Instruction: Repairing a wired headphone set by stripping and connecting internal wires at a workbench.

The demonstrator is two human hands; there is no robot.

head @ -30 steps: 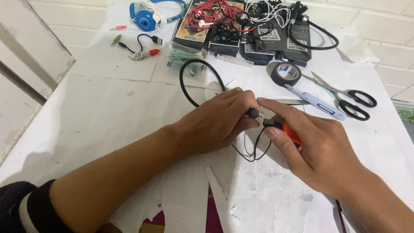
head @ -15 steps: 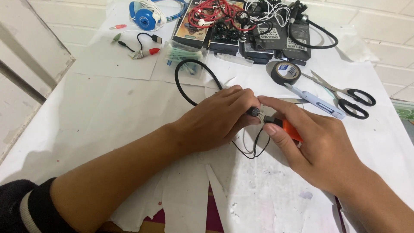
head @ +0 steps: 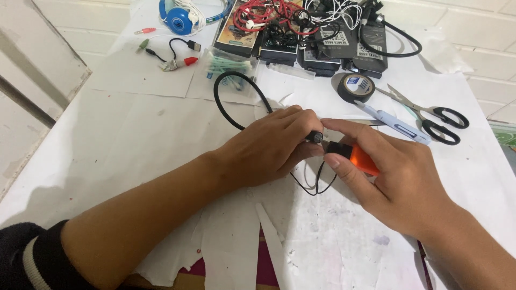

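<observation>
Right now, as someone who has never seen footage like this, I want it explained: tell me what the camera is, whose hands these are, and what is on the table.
The picture comes from a camera worn on a person's head, looking down at their own two bare hands. There is no machine here.

The left hand pinches the end of a black cable that loops back across the white paper-covered table. The right hand grips a small orange-handled tool, its dark tip meeting the cable's end.

Further back lie a roll of black tape, black-handled scissors, a pale blue pen-shaped tool, blue headphones, and a heap of black boxes with red and white wires.
</observation>
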